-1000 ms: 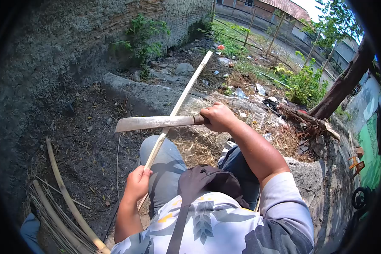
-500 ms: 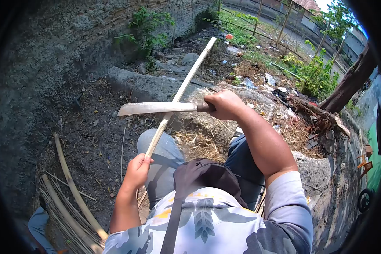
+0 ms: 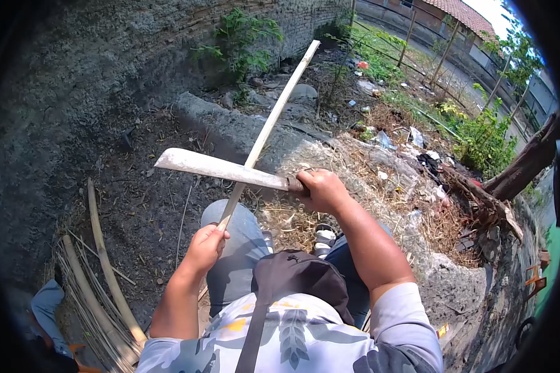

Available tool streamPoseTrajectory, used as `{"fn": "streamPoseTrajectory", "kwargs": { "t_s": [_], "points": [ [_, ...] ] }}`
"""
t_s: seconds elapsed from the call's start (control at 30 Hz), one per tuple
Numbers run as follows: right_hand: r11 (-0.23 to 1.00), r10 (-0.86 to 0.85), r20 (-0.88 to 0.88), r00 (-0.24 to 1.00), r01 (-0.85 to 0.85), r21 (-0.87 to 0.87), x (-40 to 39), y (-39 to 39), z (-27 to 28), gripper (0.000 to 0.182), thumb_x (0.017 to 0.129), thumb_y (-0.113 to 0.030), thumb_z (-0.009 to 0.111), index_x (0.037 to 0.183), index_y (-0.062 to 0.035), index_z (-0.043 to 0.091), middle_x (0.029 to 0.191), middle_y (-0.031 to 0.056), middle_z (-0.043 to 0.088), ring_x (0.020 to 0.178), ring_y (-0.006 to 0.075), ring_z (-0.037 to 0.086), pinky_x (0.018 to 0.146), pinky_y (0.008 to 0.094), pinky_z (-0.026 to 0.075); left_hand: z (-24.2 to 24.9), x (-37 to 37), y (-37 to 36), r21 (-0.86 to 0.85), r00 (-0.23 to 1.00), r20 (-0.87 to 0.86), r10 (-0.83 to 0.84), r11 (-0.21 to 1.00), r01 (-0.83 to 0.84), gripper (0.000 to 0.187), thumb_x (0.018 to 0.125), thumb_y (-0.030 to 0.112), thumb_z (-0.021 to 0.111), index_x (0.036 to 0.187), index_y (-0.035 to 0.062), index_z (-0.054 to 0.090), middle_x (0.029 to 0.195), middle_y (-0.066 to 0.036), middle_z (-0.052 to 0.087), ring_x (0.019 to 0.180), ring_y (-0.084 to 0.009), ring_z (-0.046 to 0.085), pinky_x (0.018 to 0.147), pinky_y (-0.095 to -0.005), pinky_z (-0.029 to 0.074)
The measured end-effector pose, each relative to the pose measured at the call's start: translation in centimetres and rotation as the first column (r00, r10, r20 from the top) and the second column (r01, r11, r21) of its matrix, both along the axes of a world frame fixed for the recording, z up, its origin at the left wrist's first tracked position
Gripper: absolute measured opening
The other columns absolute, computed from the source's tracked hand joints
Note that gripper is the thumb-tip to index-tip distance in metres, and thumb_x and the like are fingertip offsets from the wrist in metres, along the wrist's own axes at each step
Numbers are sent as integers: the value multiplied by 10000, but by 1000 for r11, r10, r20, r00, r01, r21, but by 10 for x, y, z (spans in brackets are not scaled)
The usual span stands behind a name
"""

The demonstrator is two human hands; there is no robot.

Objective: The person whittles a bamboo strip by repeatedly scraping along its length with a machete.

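Observation:
My left hand is closed around the lower end of a long pale wooden strip, which slants up and to the right, away from me. The handle of a broad machete is wrapped in the fingers of my right hand. Its blade points left and crosses over the strip, a short way above my left hand. Whether the edge bites into the wood cannot be made out.
Split poles and thin strips lie on the ground at the lower left, near another person's leg. A rough wall stands behind. Rubble, litter, dry grass and a leaning trunk are at the right.
My right hand and the machete have come lower and nearer to me, and the blade now tilts up toward its tip. The strip stands a little steeper. The view has shifted slightly.

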State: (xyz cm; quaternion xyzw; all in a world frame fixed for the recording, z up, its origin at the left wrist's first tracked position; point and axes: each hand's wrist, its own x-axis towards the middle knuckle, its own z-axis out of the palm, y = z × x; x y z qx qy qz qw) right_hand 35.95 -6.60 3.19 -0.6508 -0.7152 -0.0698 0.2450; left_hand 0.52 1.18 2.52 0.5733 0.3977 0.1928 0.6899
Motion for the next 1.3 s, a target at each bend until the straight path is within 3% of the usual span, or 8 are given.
{"fn": "streamPoseTrajectory", "kwargs": {
  "t_s": [0.6,0.7,0.83,0.97,1.03,1.13,1.23,1.3],
  "points": [
    [966,-201,56,978,188,178,22,-12,-4,145,779,-181,732,831,-133,606,743,97,699,727,345,700,712,480,541,14,19,-9,-219,994,6,-106,970,105,240,1080,278,463,937,110,556,640,66,398,483,-56,316,429,-250,272],
    [875,-483,-192,854,462,-145,46,-11,-16,149,825,-208,692,931,-120,635,896,180,724,887,406,711,790,537,561,5,1,-17,-235,995,-47,-88,969,74,228,1075,267,458,938,113,556,638,63,398,484,-57,313,428,-251,272],
    [915,-384,-175,906,348,-206,34,-23,-11,196,810,-210,704,969,-119,634,925,165,729,924,404,712,814,542,561,0,-4,-27,-260,997,-54,-63,965,47,210,1068,250,454,944,116,558,637,61,399,483,-59,318,428,-250,274],
    [1000,-6,-8,1000,6,22,12,-21,-15,201,743,-207,759,850,-117,615,794,151,704,788,411,696,693,536,549,-4,3,-28,-178,998,-55,-41,984,30,246,1097,252,447,954,96,573,644,70,411,497,-54,328,444,-257,266],
    [1000,-15,36,999,14,16,17,-22,-12,204,750,-209,768,853,-114,619,790,157,699,793,414,690,683,529,548,-5,2,-28,-51,994,-81,-75,996,71,240,1098,238,451,956,90,574,642,77,409,503,-47,332,449,-256,264],
    [962,-268,-146,952,255,-103,33,-24,-10,160,794,-217,746,898,-134,658,846,165,716,840,413,698,712,519,556,-1,-2,-32,-10,996,-70,-64,998,63,227,1097,215,460,958,80,578,640,84,407,511,-39,334,459,-249,265],
    [955,-273,-109,956,255,-155,35,-24,-10,229,780,-212,744,967,-125,644,889,160,720,892,402,706,791,522,558,-5,-1,-29,10,994,-76,-78,997,79,238,1098,217,471,946,75,588,647,83,419,521,-39,343,469,-246,267],
    [980,-196,-133,972,190,-54,24,-25,-15,190,774,-208,748,922,-136,654,847,161,717,832,413,699,723,521,555,-8,2,-28,29,994,-86,-64,997,67,257,1099,227,474,935,72,596,650,75,437,525,-39,354,472,-246,272]
  ]
}}
